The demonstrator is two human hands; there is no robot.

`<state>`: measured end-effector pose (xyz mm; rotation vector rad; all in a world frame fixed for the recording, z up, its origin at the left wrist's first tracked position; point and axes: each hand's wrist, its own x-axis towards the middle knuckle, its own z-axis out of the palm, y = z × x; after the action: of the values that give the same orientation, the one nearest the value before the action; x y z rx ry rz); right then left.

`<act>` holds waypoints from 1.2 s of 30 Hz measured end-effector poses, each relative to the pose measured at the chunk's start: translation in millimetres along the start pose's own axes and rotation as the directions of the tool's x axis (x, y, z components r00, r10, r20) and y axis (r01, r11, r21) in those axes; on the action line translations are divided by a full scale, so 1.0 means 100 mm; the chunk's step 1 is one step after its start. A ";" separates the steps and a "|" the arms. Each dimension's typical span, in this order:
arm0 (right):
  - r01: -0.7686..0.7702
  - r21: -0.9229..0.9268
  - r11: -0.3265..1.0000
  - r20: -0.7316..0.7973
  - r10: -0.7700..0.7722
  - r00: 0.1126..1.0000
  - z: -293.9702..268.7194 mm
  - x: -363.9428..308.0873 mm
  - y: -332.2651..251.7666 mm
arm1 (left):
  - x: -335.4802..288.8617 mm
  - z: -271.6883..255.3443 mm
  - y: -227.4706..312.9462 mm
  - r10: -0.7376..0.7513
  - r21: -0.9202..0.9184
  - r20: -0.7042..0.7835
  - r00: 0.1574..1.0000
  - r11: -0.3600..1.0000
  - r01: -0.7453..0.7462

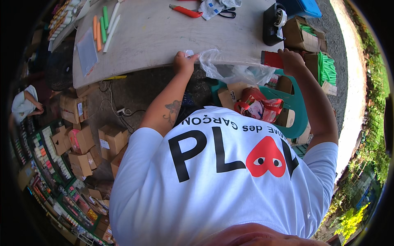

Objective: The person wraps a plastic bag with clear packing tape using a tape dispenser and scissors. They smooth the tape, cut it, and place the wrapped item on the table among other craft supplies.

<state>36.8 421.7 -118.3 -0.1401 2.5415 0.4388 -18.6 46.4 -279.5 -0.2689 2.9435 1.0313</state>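
Outdoor setup in bright daylight. A pale plywood table (156, 33) sits just past the hands, with a teal plastic chair (297, 110) tucked below the right hand. Grey concrete floor (123, 94) under the left hand, cardboard boxes (86, 143) piled further left, gravel strip (342, 53) and green bushes (371, 139) way off right.

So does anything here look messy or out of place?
Mostly the clear plastic bag: it droops crumpled off the table edge, pinched by the left hand, while the right hand holds a red block. Cardboard boxes lie scattered on the ground.
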 end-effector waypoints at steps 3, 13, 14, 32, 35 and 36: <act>0.010 -0.005 1.000 -0.009 -0.010 1.000 -0.01 0.01 -0.01 | 0.00 0.04 -0.03 0.002 0.023 -0.041 0.999 1.000 -0.001; 0.010 -0.013 1.000 -0.004 -0.010 1.000 -0.05 0.03 -0.03 | 0.01 -0.02 0.03 -0.074 -0.005 0.024 0.997 0.997 0.074; 0.007 -0.010 1.000 -0.007 -0.007 1.000 -0.03 0.03 -0.03 | 0.00 -0.06 0.10 -0.095 0.009 0.049 0.994 0.995 0.095; -0.007 0.018 1.000 -0.022 0.008 1.000 0.05 0.01 -0.01 | 0.00 -0.42 0.41 0.382 0.429 0.101 0.919 0.816 -0.386; -0.002 0.030 1.000 -0.025 0.003 1.000 0.05 0.00 -0.02 | 0.01 -0.32 0.29 0.677 0.184 0.251 0.692 0.669 -0.721; -0.002 0.033 0.999 -0.023 0.003 1.000 0.05 0.00 -0.02 | -0.02 -0.25 0.28 0.707 0.057 0.284 0.648 0.662 -0.748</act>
<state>39.3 421.4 -123.1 -0.1309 2.5708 0.3976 -19.7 53.2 -242.6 1.0756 2.8783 0.7281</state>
